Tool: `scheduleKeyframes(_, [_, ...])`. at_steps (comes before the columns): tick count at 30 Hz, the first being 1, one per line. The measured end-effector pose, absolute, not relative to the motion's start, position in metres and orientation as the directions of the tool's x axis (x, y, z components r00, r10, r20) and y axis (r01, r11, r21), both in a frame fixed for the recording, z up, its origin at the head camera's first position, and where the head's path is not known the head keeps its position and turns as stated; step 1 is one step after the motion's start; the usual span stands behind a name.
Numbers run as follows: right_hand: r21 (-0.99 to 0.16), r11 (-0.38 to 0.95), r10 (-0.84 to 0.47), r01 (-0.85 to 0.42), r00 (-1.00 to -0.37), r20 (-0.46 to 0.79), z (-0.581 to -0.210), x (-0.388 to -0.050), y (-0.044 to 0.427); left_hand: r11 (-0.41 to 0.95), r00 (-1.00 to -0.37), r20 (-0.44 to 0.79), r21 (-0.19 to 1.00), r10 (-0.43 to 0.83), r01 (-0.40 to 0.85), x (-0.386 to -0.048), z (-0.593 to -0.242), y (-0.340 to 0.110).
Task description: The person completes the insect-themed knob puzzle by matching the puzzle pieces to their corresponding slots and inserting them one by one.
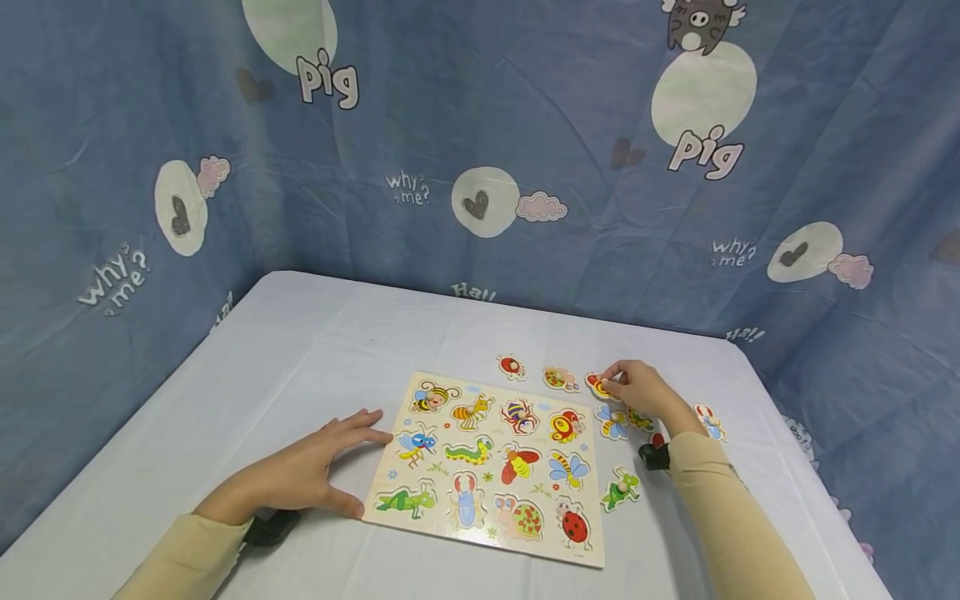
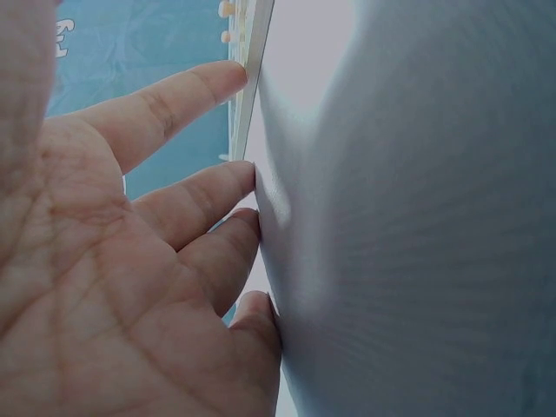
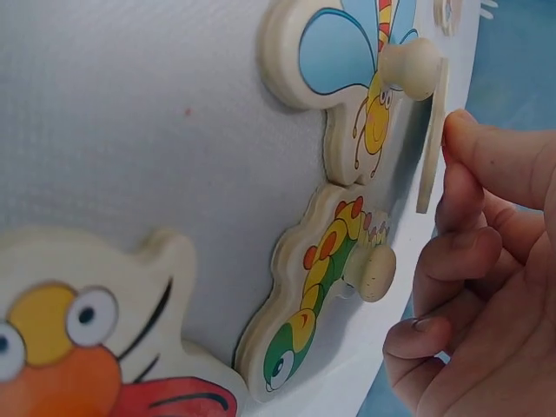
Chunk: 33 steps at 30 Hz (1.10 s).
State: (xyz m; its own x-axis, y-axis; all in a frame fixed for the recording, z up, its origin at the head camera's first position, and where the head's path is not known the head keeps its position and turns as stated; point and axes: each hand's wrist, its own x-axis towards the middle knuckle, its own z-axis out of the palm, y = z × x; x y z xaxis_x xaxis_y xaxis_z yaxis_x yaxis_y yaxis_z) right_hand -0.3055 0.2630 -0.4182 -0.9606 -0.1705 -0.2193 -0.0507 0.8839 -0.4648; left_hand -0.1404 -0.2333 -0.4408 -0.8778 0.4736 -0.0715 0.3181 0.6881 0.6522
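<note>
A pale wooden insect puzzle board [image 1: 498, 542] lies on the table, with bees, a spider and other insects pictured on it. My left hand [image 1: 303, 467] has its fingers spread at the board's left side; thumb and index finger touch the edge, and in the left wrist view the other fingertips rest on the cloth. Beyond the board's far right corner, my right hand [image 1: 647, 392] pinches a red-and-yellow insect puzzle piece [image 1: 597, 385]. The right wrist view shows that piece [image 3: 434, 143] edge-on, tilted above the table. Beneath it are a blue-winged piece [image 3: 334, 52] and a caterpillar piece [image 3: 300, 321], both with knobs.
A ladybug piece [image 1: 512, 367] and a snail piece [image 1: 560, 379] lie behind the board. Right of it are a green grasshopper piece [image 1: 621, 489] and a blue beetle piece [image 1: 709, 422]. Another red piece [image 1: 658, 439] is partly under my right wrist. Printed blue cloth [image 1: 420, 100] hangs behind the table.
</note>
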Motion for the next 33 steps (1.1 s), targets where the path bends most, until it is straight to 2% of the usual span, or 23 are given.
scheduleKeyframes(18, [-0.445,0.894,-0.059,0.048,-0.973,-0.223,-0.4174,-0.3084,0.2616,0.684,-0.877,-0.072,0.658,0.475,0.316,-0.1408,-0.4411,-0.2332])
scheduleKeyframes(25, [-0.445,0.894,-0.059,0.05,-0.972,-0.226,-0.4189,-0.3087,0.2627,0.683,-0.875,-0.066,0.654,0.479,0.324,-0.1408,-0.4416,-0.2337])
scheduleKeyframes(33, [-0.5,0.866,-0.107,0.018,-0.97,-0.22,-0.4205,-0.3071,0.2687,0.686,-0.875,-0.067,0.651,0.479,0.325,-0.141,-0.441,-0.2337])
